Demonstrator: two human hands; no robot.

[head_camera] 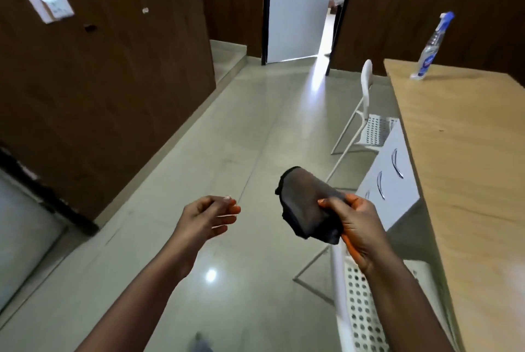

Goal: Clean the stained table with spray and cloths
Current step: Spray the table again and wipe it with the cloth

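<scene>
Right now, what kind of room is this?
Probably an office or workroom: a long wooden table with white drawers beneath, white perforated chairs, and dark wood-panelled walls.

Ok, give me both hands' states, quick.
Left hand: open, fingers loosely curled, holding nothing.
Right hand: grips the dark cloth.

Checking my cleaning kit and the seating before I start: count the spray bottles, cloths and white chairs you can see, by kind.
Spray bottle: 1
Dark cloth, gripped by the right hand: 1
White chairs: 2
Total: 4
</scene>
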